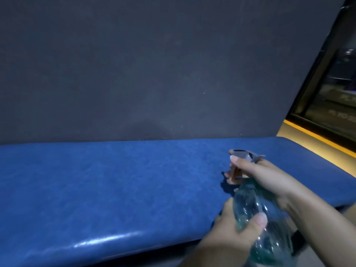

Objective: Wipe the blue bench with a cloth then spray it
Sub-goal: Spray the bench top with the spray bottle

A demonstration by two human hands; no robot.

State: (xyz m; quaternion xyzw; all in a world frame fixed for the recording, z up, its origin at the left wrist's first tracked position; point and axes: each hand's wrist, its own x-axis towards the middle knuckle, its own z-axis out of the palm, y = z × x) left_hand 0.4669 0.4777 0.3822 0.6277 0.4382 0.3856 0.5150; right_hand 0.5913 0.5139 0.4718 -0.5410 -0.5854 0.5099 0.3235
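Observation:
A long blue padded bench [115,180] runs across the view against a dark wall. Over its front right part I hold a clear spray bottle [250,207] with greenish liquid and a grey spray head. My right hand [264,176] grips the neck, fingers around the trigger, nozzle pointing left over the bench. My left hand [238,228] wraps the bottle's body from below, thumb across its front. No cloth is in view.
A dark grey wall [154,74] rises right behind the bench. At the far right a yellow ledge [308,139] runs under a dark glass window [337,83]. The bench's front edge is glossy, with floor below it.

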